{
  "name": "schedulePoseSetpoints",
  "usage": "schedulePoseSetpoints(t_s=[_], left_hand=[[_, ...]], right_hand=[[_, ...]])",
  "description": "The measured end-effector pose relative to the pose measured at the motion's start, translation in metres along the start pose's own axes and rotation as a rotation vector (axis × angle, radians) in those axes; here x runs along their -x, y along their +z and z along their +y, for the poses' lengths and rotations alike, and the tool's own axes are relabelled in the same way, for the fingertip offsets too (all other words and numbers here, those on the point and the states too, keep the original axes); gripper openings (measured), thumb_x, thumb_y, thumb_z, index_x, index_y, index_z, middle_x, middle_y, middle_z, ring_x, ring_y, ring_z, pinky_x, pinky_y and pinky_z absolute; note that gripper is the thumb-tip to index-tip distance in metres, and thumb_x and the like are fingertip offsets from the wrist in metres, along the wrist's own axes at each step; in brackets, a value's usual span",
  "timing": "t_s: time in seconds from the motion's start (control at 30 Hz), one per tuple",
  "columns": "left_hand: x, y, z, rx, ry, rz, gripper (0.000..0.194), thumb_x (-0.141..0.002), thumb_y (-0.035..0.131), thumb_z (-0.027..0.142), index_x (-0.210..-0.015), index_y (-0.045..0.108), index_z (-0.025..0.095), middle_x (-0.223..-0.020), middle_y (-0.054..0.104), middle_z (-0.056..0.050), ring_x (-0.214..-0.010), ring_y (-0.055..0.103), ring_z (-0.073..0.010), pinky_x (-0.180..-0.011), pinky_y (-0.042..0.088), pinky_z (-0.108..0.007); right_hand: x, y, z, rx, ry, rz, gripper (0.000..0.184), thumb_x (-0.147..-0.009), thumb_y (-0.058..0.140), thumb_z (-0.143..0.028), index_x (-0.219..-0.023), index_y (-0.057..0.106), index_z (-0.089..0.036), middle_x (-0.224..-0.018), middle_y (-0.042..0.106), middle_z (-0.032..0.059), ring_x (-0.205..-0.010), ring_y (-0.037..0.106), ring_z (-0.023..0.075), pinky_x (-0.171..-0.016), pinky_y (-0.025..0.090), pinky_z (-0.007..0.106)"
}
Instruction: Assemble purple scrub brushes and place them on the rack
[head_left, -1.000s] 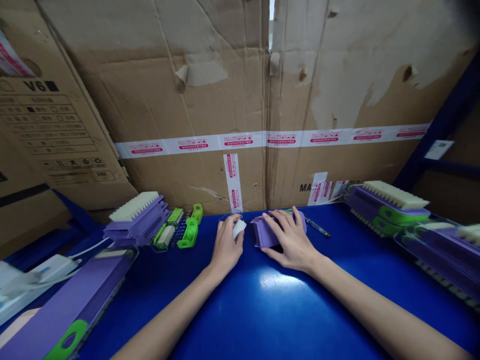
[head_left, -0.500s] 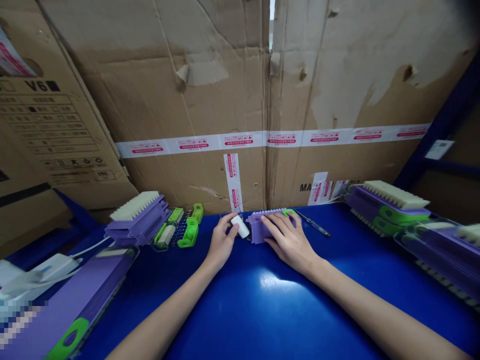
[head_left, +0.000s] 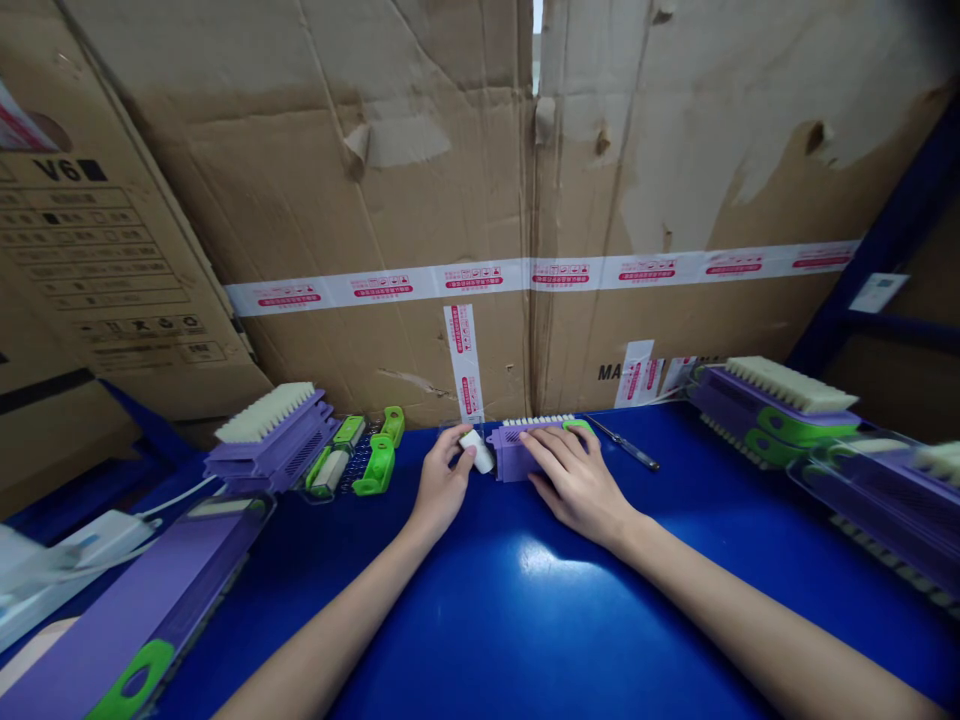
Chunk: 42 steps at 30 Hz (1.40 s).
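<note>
Purple block (head_left: 512, 463) is now sitting turned, bristles (head_left: 536, 421) showing, mid-frame; we're pinching white piece (head_left: 478, 453) beside it, left hand (head_left: 440, 484), holding block, right hand (head_left: 583, 487).

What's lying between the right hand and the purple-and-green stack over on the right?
A slim pen-like tool on the blue tabletop, between the right hand and the stack; the head view shows it.

left hand (head_left: 454, 458) pinching 1 white piece (head_left: 477, 452), right hand (head_left: 564, 458) on 1 purple block (head_left: 514, 460), blue table (head_left: 480, 600)
</note>
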<state>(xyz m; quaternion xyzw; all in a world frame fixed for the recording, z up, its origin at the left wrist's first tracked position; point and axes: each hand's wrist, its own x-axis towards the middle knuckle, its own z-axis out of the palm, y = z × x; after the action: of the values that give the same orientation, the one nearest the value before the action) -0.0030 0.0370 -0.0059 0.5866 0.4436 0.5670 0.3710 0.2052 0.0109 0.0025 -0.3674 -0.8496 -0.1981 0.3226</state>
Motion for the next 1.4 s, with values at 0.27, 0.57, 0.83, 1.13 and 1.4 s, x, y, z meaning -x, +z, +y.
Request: schedulePoseSetpoints(t_s=[0.27,0.57,0.83,1.13,1.4], left_hand=[[0.001,0.002,0.000,-0.004,-0.015,-0.019,0.034,-0.076,0.059,0.031,-0.107,0.055,0.016,-0.106,0.065,-0.010,-0.100,0.062,-0.0217,-0.085,0.048,-0.035],[0.004,0.003,0.002,-0.061,0.000,-0.012,0.033,-0.078,0.058,0.029,-0.109,0.055,0.017,-0.105,0.065,-0.010,-0.100,0.062,-0.0212,-0.081,0.050,-0.031],[0.003,0.002,0.000,-0.067,-0.007,-0.007,0.033,-0.078,0.057,0.030,-0.108,0.055,0.017,-0.102,0.066,-0.009,-0.098,0.062,-0.0206,-0.079,0.049,-0.031],[0.004,0.003,0.001,-0.090,0.005,-0.028,0.033,-0.079,0.057,0.029,-0.110,0.056,0.017,-0.108,0.065,-0.010,-0.100,0.061,-0.0203,-0.081,0.050,-0.031],[0.007,0.006,0.002,-0.111,0.071,-0.060,0.038,-0.080,0.057,0.026,-0.117,0.051,0.019,-0.112,0.062,-0.010,-0.103,0.060,-0.0196,-0.085,0.052,-0.035]], right_hand=[[0.000,-0.001,0.000,0.001,-0.001,-0.009,0.047,-0.089,0.044,-0.020,-0.136,0.041,-0.015,-0.125,0.058,0.0135,-0.116,0.049,0.0272,-0.099,0.030,0.048],[0.001,0.000,-0.001,-0.011,0.000,0.058,0.055,-0.086,0.044,-0.012,-0.139,0.036,-0.018,-0.122,0.060,0.0118,-0.114,0.051,0.0257,-0.099,0.031,0.047],[0.002,0.001,0.017,-0.014,0.245,0.287,0.050,-0.086,0.050,-0.025,-0.136,0.040,-0.021,-0.117,0.060,0.0125,-0.111,0.053,0.0298,-0.095,0.034,0.049],[0.004,0.012,0.033,-0.326,0.526,0.214,0.049,-0.088,0.048,-0.043,-0.130,0.044,-0.018,-0.122,0.056,0.0152,-0.114,0.054,0.0279,-0.093,0.044,0.046],[0.002,0.009,0.032,-0.441,0.533,0.186,0.046,-0.087,0.052,-0.045,-0.125,0.050,-0.020,-0.114,0.061,0.0121,-0.107,0.059,0.0262,-0.091,0.046,0.045]])
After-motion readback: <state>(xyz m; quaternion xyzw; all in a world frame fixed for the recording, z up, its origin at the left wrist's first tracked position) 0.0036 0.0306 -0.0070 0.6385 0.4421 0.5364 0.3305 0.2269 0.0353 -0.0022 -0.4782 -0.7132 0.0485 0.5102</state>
